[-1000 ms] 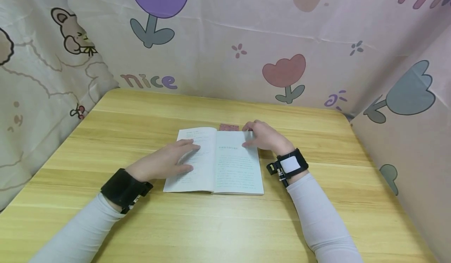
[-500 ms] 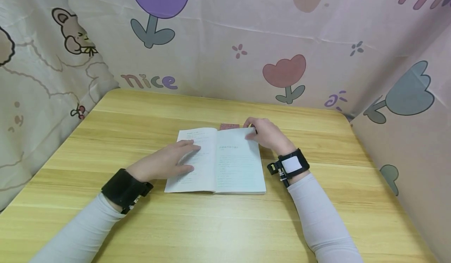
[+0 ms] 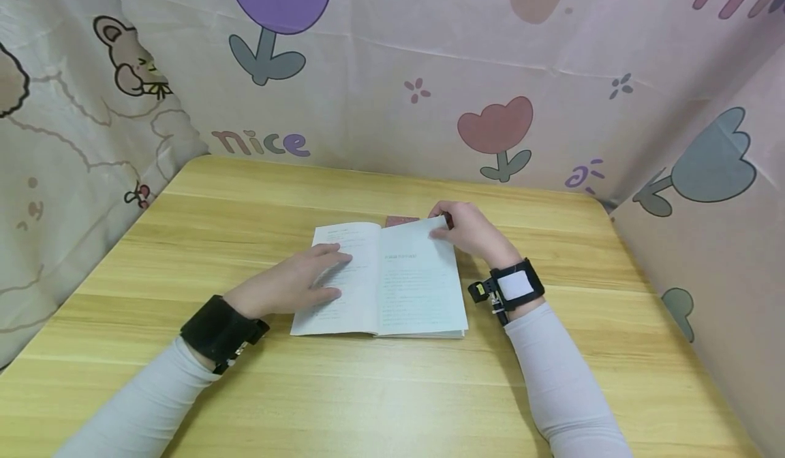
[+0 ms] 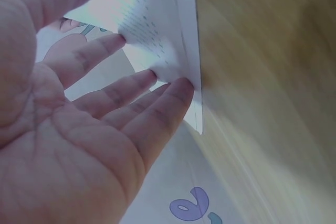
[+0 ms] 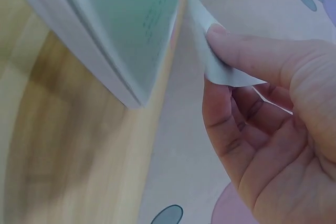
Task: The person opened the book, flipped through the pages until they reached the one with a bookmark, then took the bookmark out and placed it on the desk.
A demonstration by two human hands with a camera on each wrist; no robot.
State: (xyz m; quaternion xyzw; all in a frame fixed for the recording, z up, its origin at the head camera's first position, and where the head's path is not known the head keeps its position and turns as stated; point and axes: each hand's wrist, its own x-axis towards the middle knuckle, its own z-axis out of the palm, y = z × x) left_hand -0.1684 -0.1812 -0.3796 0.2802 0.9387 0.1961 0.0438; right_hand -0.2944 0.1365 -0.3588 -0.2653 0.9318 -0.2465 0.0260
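An open book (image 3: 343,315) with printed text lies on the wooden table. My left hand (image 3: 294,282) rests on its left page with the fingers spread; in the left wrist view the fingertips (image 4: 181,90) touch the paper near its edge. At the far right corner, my right hand (image 3: 469,230) pinches a page (image 3: 420,281) between thumb and index finger. That page (image 5: 215,69) bends up at the corner in the right wrist view, apart from the thick stack of pages (image 5: 100,51) below. A reddish-brown flat piece (image 3: 401,221) sticks out behind the book's top edge.
The wooden table (image 3: 392,397) extends around the book on all sides. Behind it and at both sides hangs a pale curtain (image 3: 380,49) printed with flowers and cartoon shapes. Each wrist wears a black strap (image 3: 221,328) with a small device.
My right hand has taken hold of the right page's far corner and raised it away from the stack, moving slightly up and right. The left hand stays on the left page.
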